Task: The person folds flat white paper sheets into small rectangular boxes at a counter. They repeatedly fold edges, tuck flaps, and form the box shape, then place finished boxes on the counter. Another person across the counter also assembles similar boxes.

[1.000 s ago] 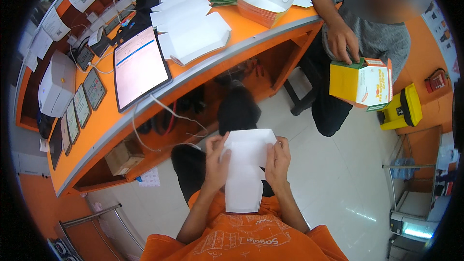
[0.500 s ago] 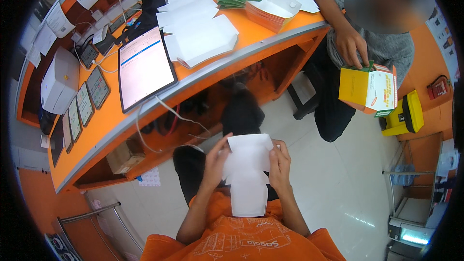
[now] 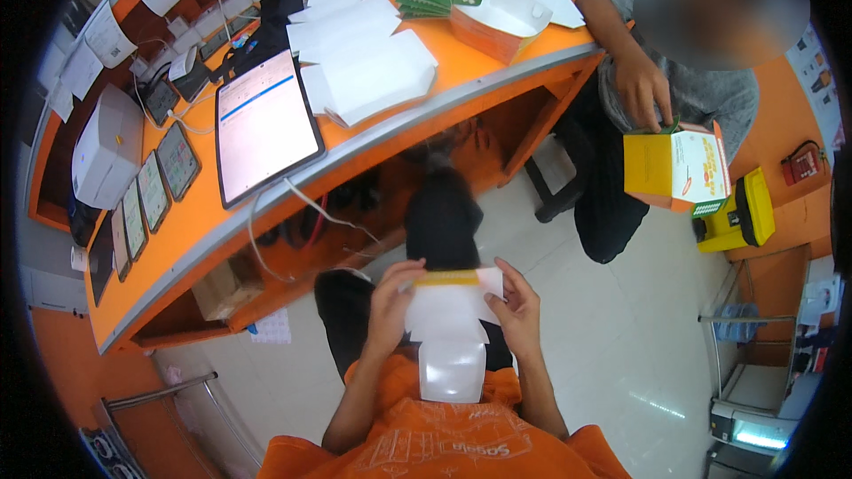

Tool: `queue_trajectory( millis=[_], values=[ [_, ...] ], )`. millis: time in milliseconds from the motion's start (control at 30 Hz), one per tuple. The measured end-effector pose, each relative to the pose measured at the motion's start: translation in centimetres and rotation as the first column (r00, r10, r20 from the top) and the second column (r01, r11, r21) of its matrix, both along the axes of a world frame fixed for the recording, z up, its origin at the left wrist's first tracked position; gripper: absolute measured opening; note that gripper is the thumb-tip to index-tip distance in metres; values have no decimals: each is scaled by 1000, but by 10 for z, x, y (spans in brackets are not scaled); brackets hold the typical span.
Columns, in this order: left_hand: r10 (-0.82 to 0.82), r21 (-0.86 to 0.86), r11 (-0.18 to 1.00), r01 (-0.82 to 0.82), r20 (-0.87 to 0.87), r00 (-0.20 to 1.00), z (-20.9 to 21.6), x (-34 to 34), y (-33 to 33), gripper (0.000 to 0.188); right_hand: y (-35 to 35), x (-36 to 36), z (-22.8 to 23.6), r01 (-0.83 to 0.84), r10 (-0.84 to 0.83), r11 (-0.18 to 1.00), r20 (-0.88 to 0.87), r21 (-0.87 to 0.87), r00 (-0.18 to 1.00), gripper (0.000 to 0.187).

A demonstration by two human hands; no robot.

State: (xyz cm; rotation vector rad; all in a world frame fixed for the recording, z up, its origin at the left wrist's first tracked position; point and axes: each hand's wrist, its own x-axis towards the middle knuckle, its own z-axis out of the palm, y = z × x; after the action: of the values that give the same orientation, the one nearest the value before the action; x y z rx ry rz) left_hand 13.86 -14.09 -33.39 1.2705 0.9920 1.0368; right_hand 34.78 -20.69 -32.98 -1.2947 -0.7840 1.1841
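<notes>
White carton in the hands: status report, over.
Left hand and right hand on opposite sides. White carton held open, yellow strip along far edge. Orange counter beyond, not touching.

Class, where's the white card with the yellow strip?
In the head view, the white card is at lower centre, between the left hand and right hand, above the shirt.

It's bright, but under the desk (image 3: 200,195) it's dark. The tablet (image 3: 269,129) glows at 10 o'clock. Light shines off the floor (image 3: 612,346) at 4 o'clock and the white card (image 3: 453,371) at 6 o'clock. Lines bend near the black edge (image 3: 13,435), and a patch (image 3: 723,9) at 2 o'clock is very blurry
</notes>
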Motion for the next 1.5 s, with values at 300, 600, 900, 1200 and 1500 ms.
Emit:
queue_trajectory(
  millis=[300, 600, 900, 1200, 1500],
  values=[
    [25, 28, 999, -19, -215, 976, 29, 41, -54, 24, -1, -13, 14, -19, 8, 996, 130, 83, 992, 51],
    [177, -259, 955, -146, 102, 979, -5, 62, -51, 27, -10, -37, 41, -60, -29, 977, 406, 203, 913, 37],
    [308, -156, 941, -299, 37, 951, 15, 56, -64, 9, -13, -31, 46, -10, 11, 1000, 256, -6, 967, 23],
    [251, -85, 967, -239, 180, 951, 18, 50, -58, 10, -7, -49, 40, -57, -129, 949, 550, 309, 825, 17],
    [180, -48, 983, -177, 76, 981, 10, 45, -50, 7, -5, -46, 35, -72, -124, 946, 557, 317, 821, 16]
  ],
)
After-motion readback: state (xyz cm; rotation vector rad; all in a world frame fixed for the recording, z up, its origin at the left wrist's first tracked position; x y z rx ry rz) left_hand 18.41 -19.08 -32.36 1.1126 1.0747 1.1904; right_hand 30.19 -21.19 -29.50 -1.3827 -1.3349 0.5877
